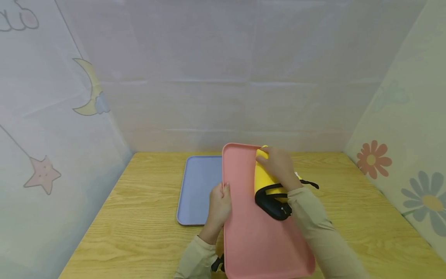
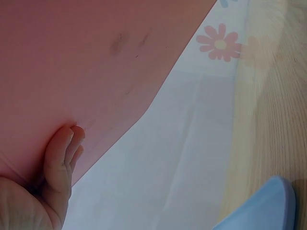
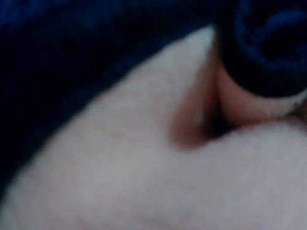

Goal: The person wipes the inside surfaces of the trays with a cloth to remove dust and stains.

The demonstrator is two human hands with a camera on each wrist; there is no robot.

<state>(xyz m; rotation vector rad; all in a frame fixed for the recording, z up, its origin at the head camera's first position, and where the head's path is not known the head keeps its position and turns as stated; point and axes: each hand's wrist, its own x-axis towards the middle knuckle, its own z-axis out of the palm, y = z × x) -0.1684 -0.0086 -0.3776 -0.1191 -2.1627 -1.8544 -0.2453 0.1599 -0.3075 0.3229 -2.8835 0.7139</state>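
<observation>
A pink tray (image 1: 258,236) stands tilted up off the table in the head view. At its left rim my left hand (image 1: 220,203) grips it, thumb on the near side. In the left wrist view the fingers (image 2: 62,148) lie against the tray's underside (image 2: 96,62). My right hand (image 1: 278,162) holds a soft yellow and black pouch-like thing (image 1: 265,180) near the tray's upper right edge, its thumb and fingers on the yellow part. The black end with straps hangs over the tray's face. In the right wrist view, skin and dark cloth are blurred.
A blue tray (image 1: 198,190) lies flat on the wooden table (image 1: 139,217), partly behind the pink one. Something black (image 1: 217,264) shows beside the left sleeve at the front. Printed cloth walls (image 1: 195,77) enclose the table at the back and sides.
</observation>
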